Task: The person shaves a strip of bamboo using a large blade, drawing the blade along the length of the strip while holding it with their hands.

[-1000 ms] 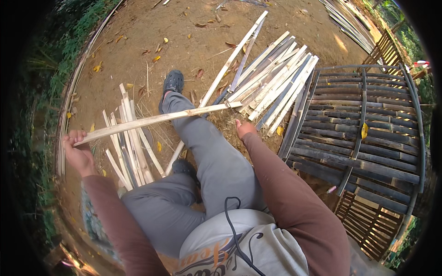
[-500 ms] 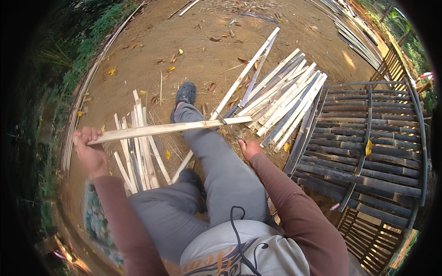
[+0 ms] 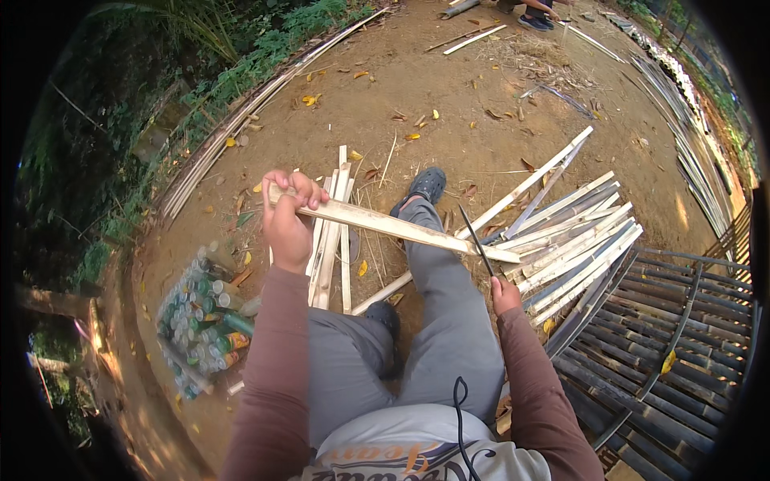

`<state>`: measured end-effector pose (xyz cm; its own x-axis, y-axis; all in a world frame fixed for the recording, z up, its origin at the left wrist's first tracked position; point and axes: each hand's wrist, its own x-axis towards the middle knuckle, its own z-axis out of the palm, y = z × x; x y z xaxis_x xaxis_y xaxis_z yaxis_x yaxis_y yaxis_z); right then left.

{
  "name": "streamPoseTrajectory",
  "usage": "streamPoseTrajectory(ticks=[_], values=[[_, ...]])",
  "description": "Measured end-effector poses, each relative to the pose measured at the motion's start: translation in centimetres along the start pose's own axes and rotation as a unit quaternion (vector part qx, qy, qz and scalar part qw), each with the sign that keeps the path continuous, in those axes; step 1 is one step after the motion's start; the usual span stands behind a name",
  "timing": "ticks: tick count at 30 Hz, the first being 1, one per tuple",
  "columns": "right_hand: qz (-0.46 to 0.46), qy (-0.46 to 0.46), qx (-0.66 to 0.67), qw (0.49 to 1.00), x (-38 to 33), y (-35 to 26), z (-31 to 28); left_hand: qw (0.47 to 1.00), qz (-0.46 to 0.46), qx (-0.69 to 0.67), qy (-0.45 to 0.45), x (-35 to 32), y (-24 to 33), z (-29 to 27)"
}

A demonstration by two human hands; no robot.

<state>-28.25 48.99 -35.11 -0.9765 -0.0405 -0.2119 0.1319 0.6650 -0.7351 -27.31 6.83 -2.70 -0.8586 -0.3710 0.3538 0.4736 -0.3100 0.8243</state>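
Observation:
My left hand [image 3: 287, 215] grips one end of a long pale bamboo strip [image 3: 401, 228], lifted across my outstretched leg. My right hand [image 3: 505, 295] holds a thin dark blade [image 3: 476, 239] that points up, its tip just behind the strip's right end. A grey shoe [image 3: 425, 186] shows at the end of my leg. A small stack of split strips [image 3: 330, 240] lies on the dirt under my left hand.
A bigger pile of pale bamboo strips [image 3: 566, 237] lies to the right. A dark woven bamboo panel [image 3: 670, 321] fills the lower right. A pack of bottles [image 3: 200, 319] sits at the lower left. Another person's feet [image 3: 536, 16] show at the top.
My left hand has raised the strip and swung it toward the middle. The right hand, empty near my knee before, now holds the dark blade upright.

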Motion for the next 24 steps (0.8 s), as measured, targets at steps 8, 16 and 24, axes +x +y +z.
streamPoseTrajectory(ticks=[8, 16, 24], values=[[0.096, 0.042, -0.110, 0.988, 2.5, -3.7, -3.1, 0.999, 0.018, 0.015, -0.033, -1.2, -2.1, 2.9], [0.072, -0.013, -0.134, 0.988, -1.8, -5.0, -2.7, 0.999, 0.035, 0.009, -0.019, -2.2, 1.6, 2.9], [0.037, -0.033, -0.102, 0.994, -3.4, -8.8, -2.1, 0.999, 0.029, -0.001, -0.030, -1.3, 2.3, 0.7]])
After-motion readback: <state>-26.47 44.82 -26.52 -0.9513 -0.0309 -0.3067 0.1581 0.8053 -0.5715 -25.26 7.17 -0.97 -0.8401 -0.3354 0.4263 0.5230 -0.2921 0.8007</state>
